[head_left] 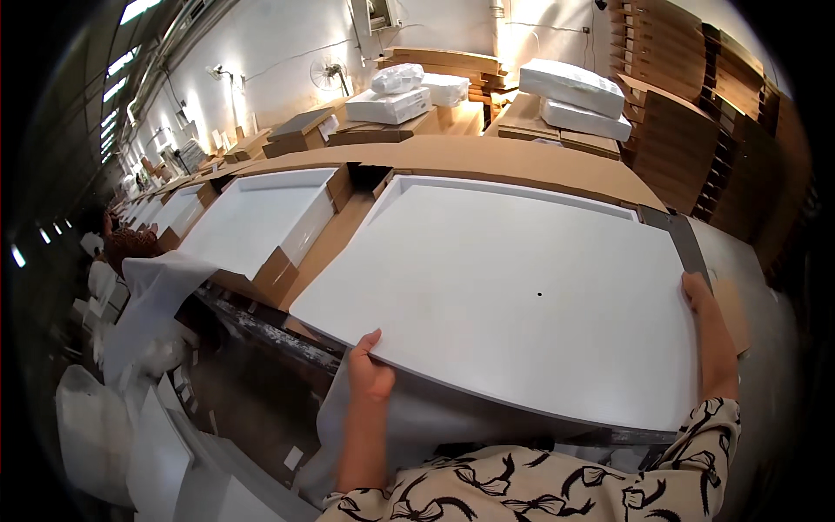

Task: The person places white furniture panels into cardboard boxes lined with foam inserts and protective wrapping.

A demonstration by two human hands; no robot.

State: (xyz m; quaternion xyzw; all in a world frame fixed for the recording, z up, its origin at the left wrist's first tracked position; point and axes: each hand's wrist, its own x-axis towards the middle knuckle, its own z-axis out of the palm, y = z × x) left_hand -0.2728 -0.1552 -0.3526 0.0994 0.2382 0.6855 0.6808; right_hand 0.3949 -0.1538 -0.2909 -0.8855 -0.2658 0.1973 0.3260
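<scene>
**White panel held at two edges, both hands engaged**

From my remote station I read the fingers first. The left hand [371, 374] grips the near edge of the white panel [487, 296], left of the panel's middle; its thumb lies over the rim, pointing up and away from the body. Its other fingers are hidden, so I cannot tell their exact placement. The right hand [696, 290] is closed on the panel's right edge, toward the far end; part of that grasp is also hidden from me.

Forearm pose: the left rises almost vertically from the lower edge of my view. The right reaches further forward along the panel's right side, its patterned sleeve [711, 435] close to the near right corner.

Panel position: in front of the torso, over a white-walled tray [522, 193], whose far and left walls show beyond it. The near edge projects toward the body. I note one small dark spot [539, 294] on the face.

Surroundings: brown cardboard [522, 157] borders the tray. A second white tray [261, 217] stands to the left. Wrapped white packages [574, 91] lie beyond.
</scene>
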